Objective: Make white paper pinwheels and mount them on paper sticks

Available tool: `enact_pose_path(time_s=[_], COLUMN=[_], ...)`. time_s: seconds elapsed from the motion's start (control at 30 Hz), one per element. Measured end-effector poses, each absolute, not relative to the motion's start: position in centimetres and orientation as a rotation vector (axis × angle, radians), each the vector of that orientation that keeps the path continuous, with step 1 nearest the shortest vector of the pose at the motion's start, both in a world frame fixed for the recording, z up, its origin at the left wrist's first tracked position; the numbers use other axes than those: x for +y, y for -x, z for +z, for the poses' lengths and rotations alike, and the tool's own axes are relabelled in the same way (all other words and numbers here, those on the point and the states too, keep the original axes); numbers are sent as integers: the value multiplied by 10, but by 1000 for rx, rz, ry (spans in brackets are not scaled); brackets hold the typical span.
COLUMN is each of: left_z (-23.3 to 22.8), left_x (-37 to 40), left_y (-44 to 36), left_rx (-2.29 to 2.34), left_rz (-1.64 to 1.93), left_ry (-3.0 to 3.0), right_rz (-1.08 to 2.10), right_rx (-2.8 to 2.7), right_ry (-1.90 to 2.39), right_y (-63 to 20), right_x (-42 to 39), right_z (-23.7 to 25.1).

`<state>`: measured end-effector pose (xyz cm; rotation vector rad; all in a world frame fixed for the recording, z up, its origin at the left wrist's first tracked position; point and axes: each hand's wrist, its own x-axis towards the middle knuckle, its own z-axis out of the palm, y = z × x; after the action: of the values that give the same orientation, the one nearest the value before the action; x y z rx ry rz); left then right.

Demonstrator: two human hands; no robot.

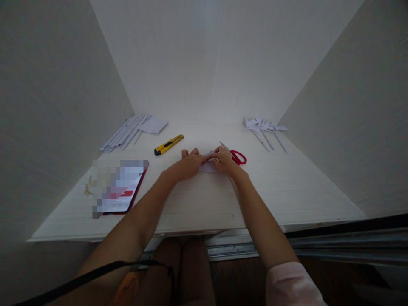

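Between my two hands a small piece of white paper point(208, 167) lies on the tabletop, partly covered by fingers. My left hand point(192, 165) grips its left side, thumb and fingertips pressed together on it. From the other side my right hand point(223, 161) pinches the paper, its fingertips almost meeting the left ones. Red-handled scissors point(239, 157) lie just beyond and to the right of my right hand, which hides part of them. Left of and beyond my left hand rests a yellow utility knife point(168, 145).
A phone point(123, 197), partly pixelated, lies at the left. Several rolled paper sticks point(124, 134) and white paper squares point(155, 125) are at the back left. Paper pinwheels point(262, 125) on sticks lie at the back right. Pale panels point(204, 63) enclose the table.
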<state>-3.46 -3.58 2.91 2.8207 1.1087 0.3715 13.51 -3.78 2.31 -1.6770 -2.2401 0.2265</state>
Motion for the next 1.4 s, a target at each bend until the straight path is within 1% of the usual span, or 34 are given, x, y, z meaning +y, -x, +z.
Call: enact_pose_path(time_s=[0.1, 0.27, 0.43, 0.63, 0.87, 1.0, 1.17, 1.4], left_z=[31, 29, 23, 25, 28, 28, 28, 25], left_x=[-38, -36, -31, -30, -32, -31, -30, -28], left_y=[34, 33, 33, 34, 34, 33, 34, 33], left_rx=[1103, 1109, 1081, 1043, 1062, 1063, 1059, 1145], left_rz=[358, 361, 356, 337, 362, 332, 351, 424], left_ry=[-2867, -2863, -2879, -2868, -2862, -2871, -2829, -2686], right_rz=[215, 206, 345, 422, 395, 371, 338, 178], right_rx=[-2258, -2131, -2268, -2506, -2564, -2546, -2451, -2194], right_ry=[1623, 1457, 1314, 1385, 1398, 1391, 1299, 1531], right_y=[-137, -147, -159, -162, -155, -154, -152, -136], right_x=[-40, -44, -50, -58, -63, -61, -51, -45], right_z=[26, 40, 52, 47, 51, 52, 42, 30])
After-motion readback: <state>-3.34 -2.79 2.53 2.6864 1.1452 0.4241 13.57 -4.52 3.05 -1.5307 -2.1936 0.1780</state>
